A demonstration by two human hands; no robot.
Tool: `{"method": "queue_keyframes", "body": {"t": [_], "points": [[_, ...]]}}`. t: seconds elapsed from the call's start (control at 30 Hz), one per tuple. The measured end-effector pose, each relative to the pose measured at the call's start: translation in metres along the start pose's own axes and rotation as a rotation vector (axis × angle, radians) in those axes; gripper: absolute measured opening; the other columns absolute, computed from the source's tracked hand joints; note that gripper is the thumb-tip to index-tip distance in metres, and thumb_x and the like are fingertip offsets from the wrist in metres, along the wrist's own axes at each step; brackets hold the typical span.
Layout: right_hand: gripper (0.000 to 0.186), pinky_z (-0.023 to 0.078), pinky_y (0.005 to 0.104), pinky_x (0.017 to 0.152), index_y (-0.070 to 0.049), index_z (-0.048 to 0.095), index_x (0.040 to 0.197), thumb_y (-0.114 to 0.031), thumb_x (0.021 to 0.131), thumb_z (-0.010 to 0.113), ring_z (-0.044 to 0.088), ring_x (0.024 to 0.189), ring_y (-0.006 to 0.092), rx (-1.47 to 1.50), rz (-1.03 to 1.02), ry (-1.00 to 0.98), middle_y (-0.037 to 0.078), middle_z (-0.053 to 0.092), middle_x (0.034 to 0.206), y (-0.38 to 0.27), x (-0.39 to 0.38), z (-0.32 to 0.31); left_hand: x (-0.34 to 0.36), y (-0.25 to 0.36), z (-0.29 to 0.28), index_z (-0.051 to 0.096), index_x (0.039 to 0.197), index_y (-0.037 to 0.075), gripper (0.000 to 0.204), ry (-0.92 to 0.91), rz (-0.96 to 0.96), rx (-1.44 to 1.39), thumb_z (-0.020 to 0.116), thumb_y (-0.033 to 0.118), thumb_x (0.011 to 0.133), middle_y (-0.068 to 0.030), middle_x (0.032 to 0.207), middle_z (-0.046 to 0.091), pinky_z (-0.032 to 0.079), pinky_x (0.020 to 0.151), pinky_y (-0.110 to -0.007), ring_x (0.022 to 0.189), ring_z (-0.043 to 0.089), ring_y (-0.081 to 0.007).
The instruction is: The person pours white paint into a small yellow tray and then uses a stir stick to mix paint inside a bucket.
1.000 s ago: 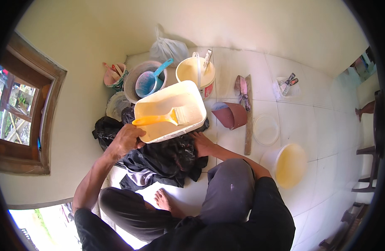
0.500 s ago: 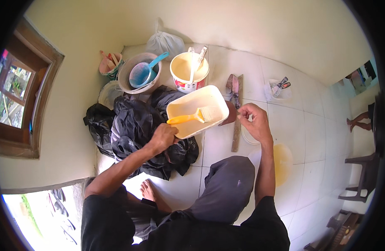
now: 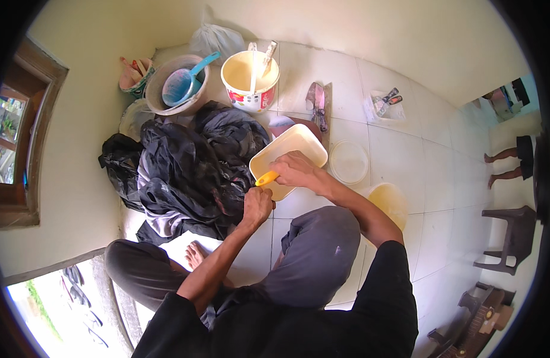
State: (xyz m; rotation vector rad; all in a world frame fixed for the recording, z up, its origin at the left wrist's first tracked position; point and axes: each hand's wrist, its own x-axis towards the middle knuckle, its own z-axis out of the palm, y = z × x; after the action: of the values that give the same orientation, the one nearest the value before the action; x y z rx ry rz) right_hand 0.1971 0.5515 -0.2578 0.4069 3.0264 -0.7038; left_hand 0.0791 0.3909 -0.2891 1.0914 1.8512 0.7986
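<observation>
the left forearm [image 3: 218, 259] slants up and rightward to the left hand [image 3: 259, 206], its fingers curled into a grip. the right forearm [image 3: 358, 206] angles up and leftward to the right hand [image 3: 296, 169], folded closed, knuckles upward, just beyond the left. both knees [image 3: 326, 247] are bent, with a bare foot [image 3: 195, 255] between them.

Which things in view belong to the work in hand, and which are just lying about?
In use:
- cream tray, gripped at its near corner by the left hand
- yellow-handled brush, held over the tray by the right hand

Apparently just lying about, untouched:
- black heap
- blue dipper
- cream bucket
- round pale lid
- plastic chair
</observation>
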Motion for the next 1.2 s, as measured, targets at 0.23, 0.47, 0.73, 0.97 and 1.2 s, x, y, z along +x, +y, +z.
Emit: {"method": "queue_keyframes", "body": {"t": [0.23,0.47,0.73,0.97,1.2], "points": [[0.017,0.052,0.0476,0.069,-0.004,0.067,0.082,-0.019,0.079,0.061,0.067,0.076,0.0385,-0.048,0.259,0.251,0.019,0.067,0.077,-0.002,-0.025,-0.014,-0.015,-0.017,0.029,0.065,0.062,-0.004,0.04,0.027,-0.121,-0.115,0.045,0.025,0.082,-0.0182,0.06,0.064,0.051,0.068,-0.041,0.062,0.065,-0.0318],[0.027,0.05,0.0413,0.063,-0.002,0.073,0.094,-0.027,0.084,0.071,0.063,0.065,0.036,0.319,0.518,0.393,0.019,0.067,0.073,0.009,-0.07,-0.031,-0.023,-0.058,0.054,0.065,0.065,-0.005,0.041,0.101,0.105,0.086,0.044,0.025,0.083,-0.0173,0.058,0.063,0.051,0.068,-0.042,0.06,0.065,-0.0318],[0.024,0.047,0.0293,0.06,-0.002,0.073,0.1,-0.022,0.088,0.068,0.059,0.061,0.0162,0.459,0.64,0.415,0.01,0.069,0.074,0.004,-0.098,-0.009,-0.04,-0.068,0.062,0.064,0.065,-0.005,0.039,0.01,0.06,0.051,0.045,0.024,0.084,-0.0165,0.058,0.062,0.051,0.065,-0.041,0.058,0.064,-0.0305],[0.022,0.047,0.0361,0.057,-0.004,0.072,0.093,-0.026,0.088,0.067,0.061,0.055,0.0264,0.392,0.592,0.501,0.012,0.065,0.065,0.006,-0.109,0.012,-0.052,-0.085,0.078,0.065,0.067,-0.006,0.039,0.014,-0.11,-0.072,0.045,0.023,0.084,-0.0173,0.058,0.063,0.051,0.062,-0.042,0.057,0.065,-0.0297],[0.019,0.052,0.0419,0.062,-0.006,0.073,0.09,-0.023,0.082,0.068,0.065,0.067,0.0346,0.164,0.58,0.542,0.014,0.069,0.076,-0.005,-0.095,0.029,-0.051,-0.071,0.07,0.064,0.06,-0.003,0.041,-0.003,-0.121,-0.118,0.042,0.02,0.087,-0.0208,0.06,0.064,0.053,0.069,-0.046,0.06,0.065,-0.0374]]}}
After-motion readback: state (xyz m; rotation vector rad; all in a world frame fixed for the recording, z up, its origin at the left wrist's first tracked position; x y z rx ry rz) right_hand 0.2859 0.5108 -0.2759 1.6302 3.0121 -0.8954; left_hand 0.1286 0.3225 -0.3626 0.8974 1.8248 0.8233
